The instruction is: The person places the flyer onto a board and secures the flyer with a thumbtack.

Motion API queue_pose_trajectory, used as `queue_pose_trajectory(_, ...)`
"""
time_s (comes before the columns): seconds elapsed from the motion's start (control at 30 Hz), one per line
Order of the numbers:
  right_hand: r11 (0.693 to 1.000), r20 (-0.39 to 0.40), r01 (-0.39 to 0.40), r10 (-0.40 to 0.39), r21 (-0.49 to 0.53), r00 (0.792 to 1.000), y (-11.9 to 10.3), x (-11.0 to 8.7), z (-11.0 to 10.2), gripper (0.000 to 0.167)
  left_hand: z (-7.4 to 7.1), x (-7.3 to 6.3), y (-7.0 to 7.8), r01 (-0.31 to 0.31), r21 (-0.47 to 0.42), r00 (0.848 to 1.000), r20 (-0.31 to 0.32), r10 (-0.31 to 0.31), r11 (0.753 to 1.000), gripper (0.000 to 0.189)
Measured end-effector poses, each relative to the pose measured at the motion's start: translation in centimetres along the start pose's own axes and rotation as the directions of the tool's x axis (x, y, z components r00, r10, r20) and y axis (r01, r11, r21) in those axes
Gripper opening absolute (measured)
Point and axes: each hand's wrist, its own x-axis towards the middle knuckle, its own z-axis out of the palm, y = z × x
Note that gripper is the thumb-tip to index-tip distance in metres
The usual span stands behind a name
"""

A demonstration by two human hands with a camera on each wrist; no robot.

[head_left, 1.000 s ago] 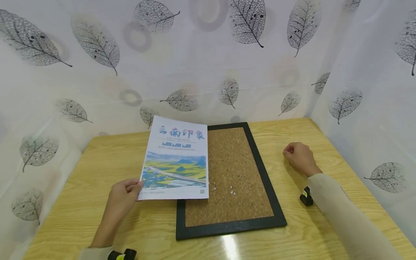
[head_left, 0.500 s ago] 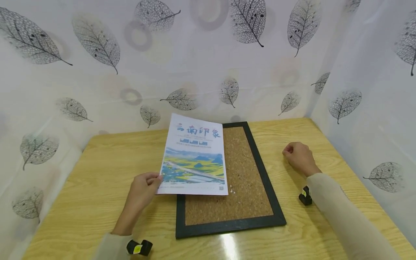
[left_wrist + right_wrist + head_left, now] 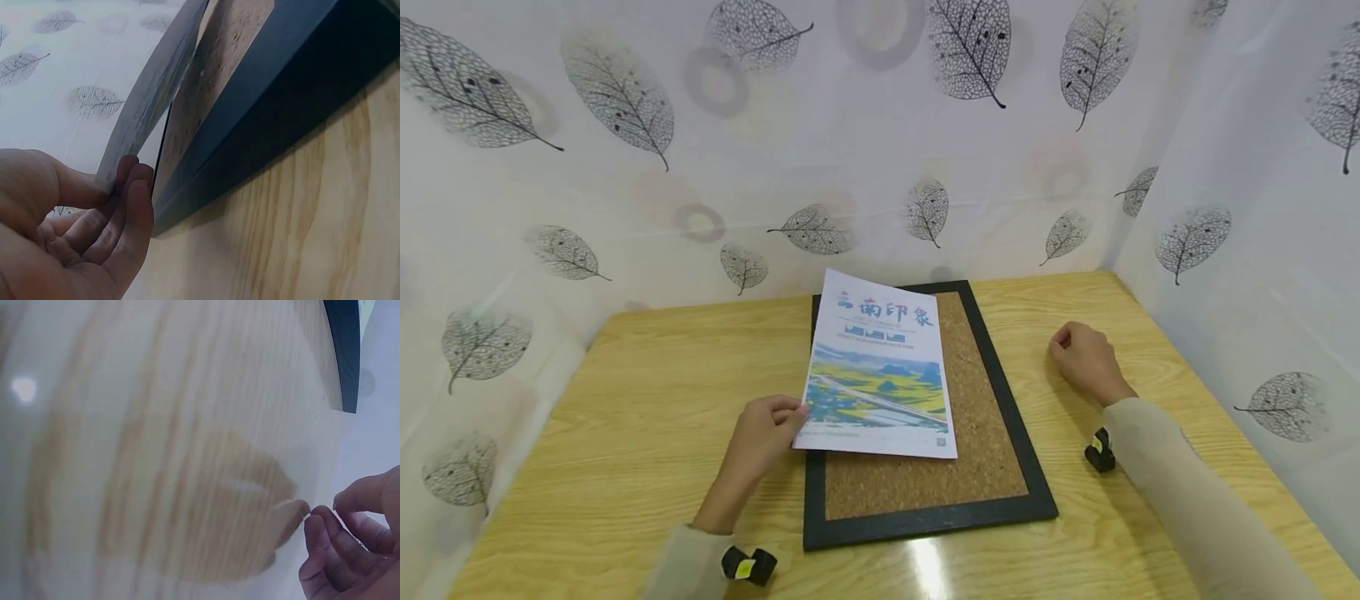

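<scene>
In the head view my left hand (image 3: pixel 766 433) pinches the lower left corner of a printed paper poster (image 3: pixel 880 375), which bears blue lettering and a landscape picture. The sheet is tilted above a cork board (image 3: pixel 988 417) with a black frame, covering its left and middle part. From the left wrist, the thumb and fingers (image 3: pixel 134 181) grip the paper edge, and a gap shows between the sheet and the cork. On the table right of the board rests my right hand (image 3: pixel 1087 358), its fingers loosely curled. Nothing can be seen held in it, though the fingertips partly hide one another.
The board lies on a light wooden table (image 3: pixel 647 400), close to its back edge. A white curtain (image 3: pixel 865 150) with a leaf print hangs behind and at both sides. A black wrist camera (image 3: pixel 1101 450) sits on each wrist.
My left hand has carried the poster to the right, from partly over the table to over the cork board. The right hand has stayed in its place.
</scene>
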Motion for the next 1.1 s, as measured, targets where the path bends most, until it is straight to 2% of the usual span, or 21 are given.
queue_pose_trajectory(0.33, 0.999, -0.031, 0.021, -0.020, 0.039, 0.999, -0.2, 0.2, 0.2, 0.016, 1.4, -0.4, 0.4, -0.003, 0.014, 0.999, 0.033, 0.002, 1.000, 0.028)
queue_pose_trajectory(0.63, 0.996, -0.021, 0.035, -0.034, 0.084, 0.999, -0.7, 0.3, 0.4, 0.015, 2.1, -0.8, 0.7, -0.035, -0.026, 0.993, 0.109, 0.038, 0.999, 0.020)
queue_pose_trajectory(0.8, 0.995, -0.026, 0.056, -0.053, 0.087, 0.998, -1.0, 0.5, 0.5, 0.018, 2.1, -0.9, 0.9, -0.058, 0.009, 0.988, 0.147, 0.056, 0.998, 0.023)
queue_pose_trajectory(0.93, 0.995, -0.022, 0.063, -0.061, 0.079, 0.998, -1.1, 1.0, 0.8, 0.022, 2.4, -1.0, 1.1, -0.086, 0.031, 0.983, 0.163, 0.080, 0.996, 0.022)
queue_pose_trajectory(1.1, 0.994, -0.018, 0.083, -0.082, 0.065, 0.996, -1.5, 1.3, 1.1, 0.023, 2.4, -1.1, 1.2, -0.095, 0.064, 0.981, 0.174, 0.083, 0.993, 0.022)
